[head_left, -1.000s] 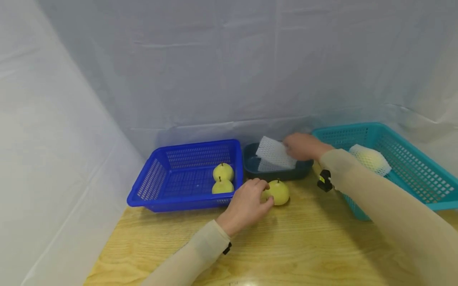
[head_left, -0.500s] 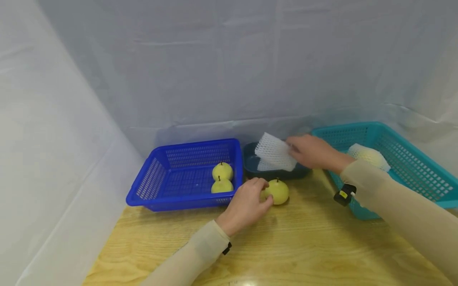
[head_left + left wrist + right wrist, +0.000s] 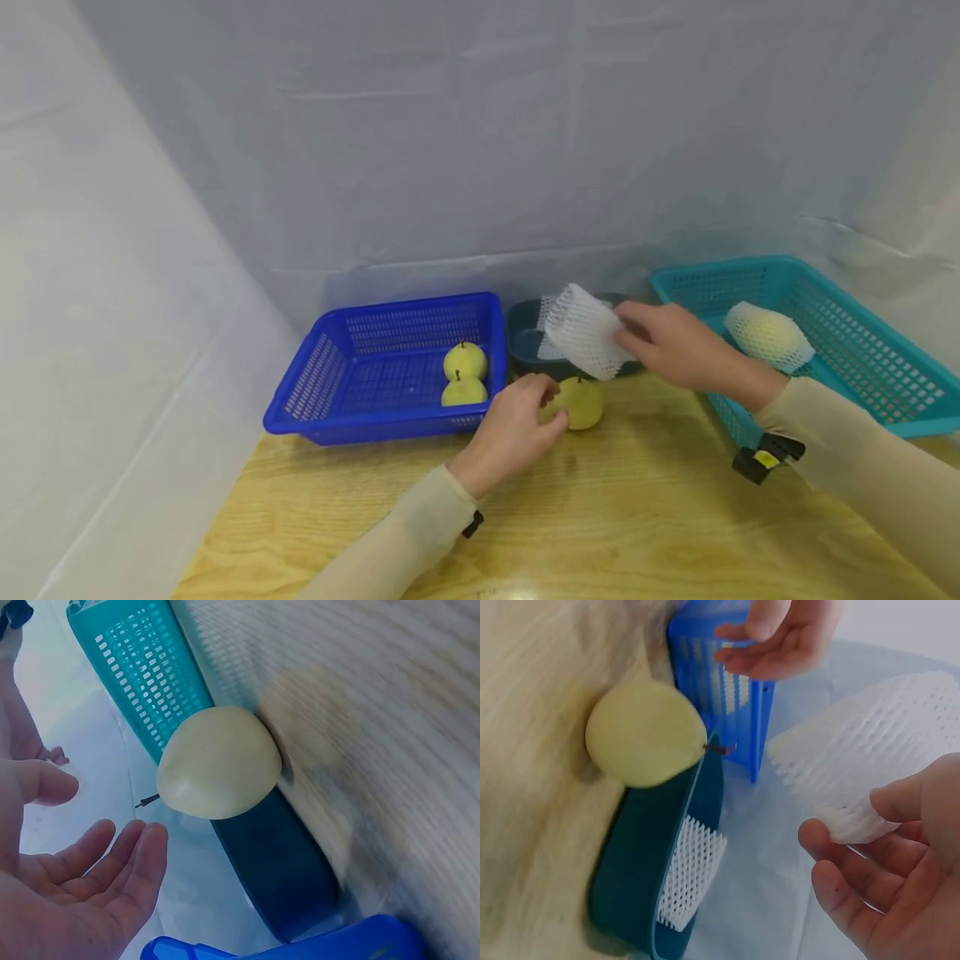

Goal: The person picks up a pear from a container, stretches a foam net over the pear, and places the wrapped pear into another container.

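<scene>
My right hand [image 3: 671,343] pinches a white foam net sleeve [image 3: 587,332] between thumb and fingers, in the air above the front of a dark green tray [image 3: 525,360]. Another foam net [image 3: 691,874] lies in that tray. On the wooden table, in front of the tray, stands a yellow-green pear [image 3: 581,406] with its stem up. My left hand [image 3: 513,433] hovers just left of the pear, fingers loosely bent and apart from it; the left wrist view shows a gap between its fingertips [image 3: 154,840] and the fruit.
At the left a blue basket [image 3: 360,425] holds two pears [image 3: 465,375] against its right side. At the right a teal basket [image 3: 877,333] holds a pear in a foam net [image 3: 768,336]. Grey-white sheeting [image 3: 450,150] hangs behind and at the left.
My right hand has drawn the foam net sleeve up out of the tray and toward the right and front, leaving another net behind. The left hand has barely moved beside the pear.
</scene>
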Demonstrator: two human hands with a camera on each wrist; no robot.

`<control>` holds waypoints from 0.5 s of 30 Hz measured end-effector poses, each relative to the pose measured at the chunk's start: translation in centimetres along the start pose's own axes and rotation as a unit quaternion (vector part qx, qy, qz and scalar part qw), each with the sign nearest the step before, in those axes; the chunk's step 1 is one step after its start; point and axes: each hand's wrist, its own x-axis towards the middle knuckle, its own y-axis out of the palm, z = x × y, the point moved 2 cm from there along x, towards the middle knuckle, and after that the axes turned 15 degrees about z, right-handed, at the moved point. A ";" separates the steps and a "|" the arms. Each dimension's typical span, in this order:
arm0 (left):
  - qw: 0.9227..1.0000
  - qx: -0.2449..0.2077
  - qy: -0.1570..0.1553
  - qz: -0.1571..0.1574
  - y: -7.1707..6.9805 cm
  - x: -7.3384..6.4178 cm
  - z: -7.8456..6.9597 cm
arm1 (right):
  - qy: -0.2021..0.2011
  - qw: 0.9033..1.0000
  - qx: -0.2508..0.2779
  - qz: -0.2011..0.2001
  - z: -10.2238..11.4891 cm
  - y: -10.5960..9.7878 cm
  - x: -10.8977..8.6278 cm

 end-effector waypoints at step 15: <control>0.996 -0.078 0.051 -0.015 0.0 -0.3 -0.3 | -0.040 0.990 0.133 -0.007 1.3 3.3 -2.4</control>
